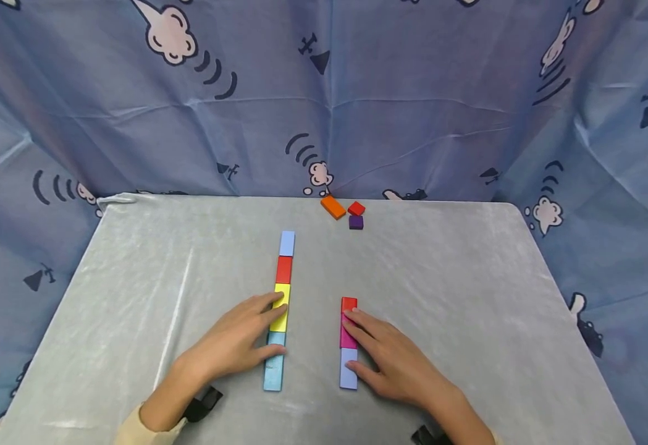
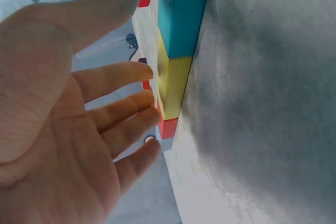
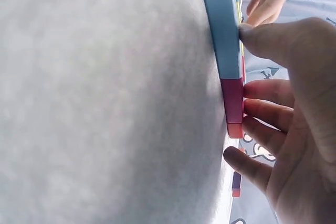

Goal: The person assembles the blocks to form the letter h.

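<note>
In the head view two rows of flat blocks lie lengthwise on the table. The left row runs from a light blue block [image 1: 287, 243] through a red block [image 1: 283, 270] and a yellow block [image 1: 279, 324] to a cyan block [image 1: 273, 374]. My left hand [image 1: 235, 340] rests over it, fingertips on the yellow block, thumb at the cyan one. A small red block [image 1: 349, 303], a magenta block [image 1: 348, 339] and a periwinkle block [image 1: 348, 378] form the shorter right row. Fingers of my right hand [image 1: 393, 358] touch the magenta block, its thumb the periwinkle one.
At the table's far edge lie an orange block [image 1: 333, 207], a red block [image 1: 356, 209] and a purple block [image 1: 356, 223]. A grey cloth [image 1: 440, 266] covers the table. Blue patterned curtains [image 1: 412, 123] hang behind it and along both sides.
</note>
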A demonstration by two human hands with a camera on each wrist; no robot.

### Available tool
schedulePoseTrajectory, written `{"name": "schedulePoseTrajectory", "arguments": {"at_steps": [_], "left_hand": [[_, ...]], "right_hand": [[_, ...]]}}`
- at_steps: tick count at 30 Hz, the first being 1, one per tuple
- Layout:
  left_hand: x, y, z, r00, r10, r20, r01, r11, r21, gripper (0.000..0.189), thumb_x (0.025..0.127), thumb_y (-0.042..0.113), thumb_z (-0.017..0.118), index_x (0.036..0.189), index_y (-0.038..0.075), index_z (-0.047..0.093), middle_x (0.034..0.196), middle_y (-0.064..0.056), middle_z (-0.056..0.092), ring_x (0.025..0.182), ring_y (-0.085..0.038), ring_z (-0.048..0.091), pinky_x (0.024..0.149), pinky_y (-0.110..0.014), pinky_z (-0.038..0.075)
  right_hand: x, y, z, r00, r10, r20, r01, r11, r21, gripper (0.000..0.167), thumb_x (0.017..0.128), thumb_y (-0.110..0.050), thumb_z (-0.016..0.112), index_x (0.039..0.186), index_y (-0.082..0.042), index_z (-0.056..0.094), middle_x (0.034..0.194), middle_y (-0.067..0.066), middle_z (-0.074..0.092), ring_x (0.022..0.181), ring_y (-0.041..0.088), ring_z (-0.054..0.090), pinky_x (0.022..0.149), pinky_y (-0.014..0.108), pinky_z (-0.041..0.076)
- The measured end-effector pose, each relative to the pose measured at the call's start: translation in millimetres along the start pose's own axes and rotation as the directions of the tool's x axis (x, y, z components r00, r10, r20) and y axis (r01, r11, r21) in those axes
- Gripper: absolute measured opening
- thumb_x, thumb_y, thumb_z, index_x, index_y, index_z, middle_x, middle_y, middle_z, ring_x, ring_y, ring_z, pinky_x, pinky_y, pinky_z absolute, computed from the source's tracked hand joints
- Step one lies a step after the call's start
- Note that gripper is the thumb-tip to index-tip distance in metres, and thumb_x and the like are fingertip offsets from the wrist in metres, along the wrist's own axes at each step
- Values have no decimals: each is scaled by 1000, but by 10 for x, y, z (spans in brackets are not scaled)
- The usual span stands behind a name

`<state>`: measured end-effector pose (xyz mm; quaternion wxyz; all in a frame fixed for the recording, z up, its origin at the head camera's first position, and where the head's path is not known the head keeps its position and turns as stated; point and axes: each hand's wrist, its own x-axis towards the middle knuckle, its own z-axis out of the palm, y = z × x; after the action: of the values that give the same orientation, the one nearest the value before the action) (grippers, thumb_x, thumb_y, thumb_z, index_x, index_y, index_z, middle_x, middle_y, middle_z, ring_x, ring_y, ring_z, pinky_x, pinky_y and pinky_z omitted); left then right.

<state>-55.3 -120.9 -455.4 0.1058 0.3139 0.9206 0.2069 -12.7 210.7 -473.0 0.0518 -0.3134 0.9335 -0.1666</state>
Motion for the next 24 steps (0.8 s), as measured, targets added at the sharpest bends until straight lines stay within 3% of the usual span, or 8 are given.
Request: {"name": "schedulePoseTrajectory", "arguments": {"at_steps": [5, 13, 24], "left_hand": [[100, 3, -25, 999, 22, -26, -22, 1000, 4, 62, 94, 38, 81, 147, 9, 63, 159, -11, 55, 148, -31, 53, 122, -50, 45], [297, 7, -64, 989, 1, -147, -9, 999, -51, 72, 98, 36, 77, 160, 14, 48, 153, -5, 61, 139, -26, 61, 118, -48, 50], [640, -44, -157, 982, 34, -185, -39, 999, -20, 58, 100, 30, 75, 152, 12, 58, 148, -4, 64, 135, -24, 64, 115, -44, 53]], "right_hand": [[30, 8, 11, 1000, 15, 8, -15, 1000, 8, 72, 98, -47, 73, 159, -15, 50, 168, 2, 45, 150, 22, 50, 117, 47, 52], [74, 25, 14, 1000, -2, 1, 2, 1000, -1, 73, 95, -47, 77, 156, -13, 54, 164, 3, 50, 149, 23, 52, 117, 47, 52], [42, 58, 11, 999, -19, -26, 19, 1000, 18, 71, 94, -46, 78, 154, -13, 57, 163, 2, 50, 148, 22, 52, 116, 46, 53]]}}
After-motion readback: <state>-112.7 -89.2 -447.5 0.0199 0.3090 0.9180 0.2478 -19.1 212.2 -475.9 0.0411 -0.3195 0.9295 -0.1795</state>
